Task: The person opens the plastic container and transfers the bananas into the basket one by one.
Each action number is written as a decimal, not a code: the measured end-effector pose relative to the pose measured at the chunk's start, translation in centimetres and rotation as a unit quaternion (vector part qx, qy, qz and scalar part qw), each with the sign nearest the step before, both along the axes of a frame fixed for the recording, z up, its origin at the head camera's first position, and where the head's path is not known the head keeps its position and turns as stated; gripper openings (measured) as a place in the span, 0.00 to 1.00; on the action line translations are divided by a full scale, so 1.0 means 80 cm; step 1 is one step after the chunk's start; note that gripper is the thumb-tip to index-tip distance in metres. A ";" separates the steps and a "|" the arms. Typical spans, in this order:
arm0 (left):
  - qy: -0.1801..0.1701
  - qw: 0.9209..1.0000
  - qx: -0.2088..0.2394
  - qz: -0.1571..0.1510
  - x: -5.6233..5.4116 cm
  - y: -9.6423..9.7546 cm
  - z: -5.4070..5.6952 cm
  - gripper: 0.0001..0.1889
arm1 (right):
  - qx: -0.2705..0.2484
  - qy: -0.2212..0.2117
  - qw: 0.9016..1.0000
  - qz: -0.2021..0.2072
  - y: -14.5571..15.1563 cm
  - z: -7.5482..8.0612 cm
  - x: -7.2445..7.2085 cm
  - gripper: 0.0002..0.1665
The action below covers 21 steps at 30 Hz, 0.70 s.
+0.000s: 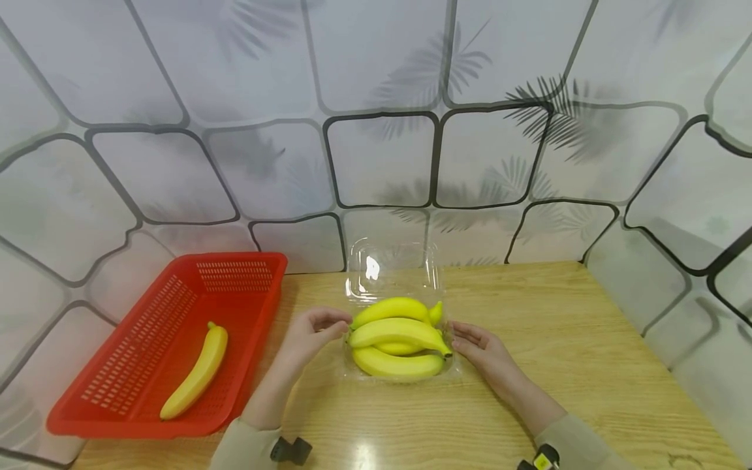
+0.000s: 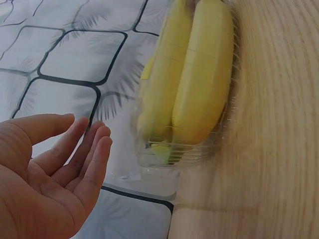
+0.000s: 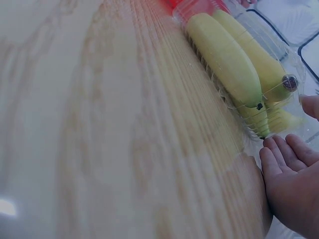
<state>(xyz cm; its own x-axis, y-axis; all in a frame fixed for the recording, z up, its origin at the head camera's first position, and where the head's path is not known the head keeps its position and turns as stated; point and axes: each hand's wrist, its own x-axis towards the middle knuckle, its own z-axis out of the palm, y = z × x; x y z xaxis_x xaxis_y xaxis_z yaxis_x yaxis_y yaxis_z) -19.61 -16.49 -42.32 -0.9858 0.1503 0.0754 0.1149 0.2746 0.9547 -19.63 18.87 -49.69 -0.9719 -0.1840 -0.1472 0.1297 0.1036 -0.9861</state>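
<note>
Several yellow bananas (image 1: 399,331) lie piled in a clear plastic clamshell box (image 1: 455,373) on the table. Its transparent lid (image 1: 393,267) stands raised at the back. Beside the box's left end is my left hand (image 1: 308,336); in the left wrist view a gap separates its loosely bent fingers (image 2: 97,154) from the box, and they hold nothing. At the opposite end, my right hand (image 1: 484,356) has its fingertips right at the box wall, fingers nearly straight in the right wrist view, close to the banana tips (image 3: 263,134).
To the left stands a red plastic basket (image 1: 267,326) with slotted sides, a single banana (image 1: 200,375) lying in it. The wooden table (image 1: 564,320) meets a patterned backdrop (image 1: 382,163) behind and on both sides. Dark devices are strapped at both wrists.
</note>
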 end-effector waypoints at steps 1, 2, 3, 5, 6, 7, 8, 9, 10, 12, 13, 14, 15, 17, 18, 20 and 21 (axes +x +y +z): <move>0.000 1.000 -0.004 0.002 -0.001 0.000 -0.002 0.11 | 0.000 0.001 1.000 0.001 0.000 0.000 0.000 0.37; 0.001 1.000 -0.010 0.005 -0.002 0.001 -0.004 0.11 | 0.001 0.002 1.000 0.002 0.000 -0.001 0.000 0.37; 0.000 1.000 -0.014 0.010 -0.003 0.002 -0.006 0.11 | 0.001 0.003 1.000 0.003 0.000 -0.001 0.000 0.37; -0.002 1.000 -0.020 0.019 -0.005 0.003 -0.009 0.10 | 0.000 0.004 1.000 0.003 -0.001 -0.001 0.001 0.37; -0.003 0.999 -0.024 0.022 -0.006 0.004 -0.010 0.10 | 0.000 0.003 1.000 0.004 -0.001 0.000 0.001 0.37; -0.004 0.999 -0.027 0.024 -0.007 0.005 -0.011 0.10 | -0.001 0.003 1.000 0.005 -0.001 0.000 0.001 0.37; -0.004 0.999 -0.030 0.028 -0.008 0.005 -0.012 0.10 | 0.000 0.002 1.000 0.007 -0.001 0.000 0.002 0.37; -0.006 0.999 -0.033 0.030 -0.008 0.007 -0.012 0.09 | -0.001 0.002 1.000 0.006 -0.001 0.001 0.002 0.37; -0.009 0.999 -0.034 0.031 -0.008 0.008 -0.012 0.10 | 0.000 0.002 1.000 0.006 -0.001 0.000 0.002 0.37; -0.010 0.999 -0.039 0.031 -0.009 0.009 -0.014 0.10 | 0.001 0.002 1.000 0.008 -0.002 0.001 0.002 0.37; -0.009 0.999 -0.041 0.029 -0.009 0.010 -0.014 0.10 | 0.002 0.001 1.000 0.009 -0.002 0.001 0.003 0.37; -0.010 0.999 -0.042 0.028 -0.010 0.011 -0.014 0.10 | 0.002 0.000 1.000 0.008 -0.001 0.000 0.002 0.37; -0.009 0.999 -0.041 0.028 -0.010 0.012 -0.014 0.10 | 0.001 -0.002 1.000 0.006 -0.001 0.000 0.002 0.37; -0.006 0.999 -0.042 0.026 -0.012 0.013 -0.015 0.11 | 0.000 -0.003 1.000 0.004 -0.001 0.000 0.002 0.37; -0.007 0.999 -0.042 0.027 -0.012 0.014 -0.016 0.11 | 0.000 -0.003 1.000 0.005 -0.001 0.001 0.001 0.37; -0.007 0.999 -0.044 0.028 -0.014 0.016 -0.016 0.10 | -0.004 -0.002 1.000 0.004 -0.001 0.001 0.001 0.37; -0.008 0.999 -0.043 0.029 -0.015 0.017 -0.017 0.10 | -0.006 0.000 1.000 0.005 -0.001 0.001 0.001 0.37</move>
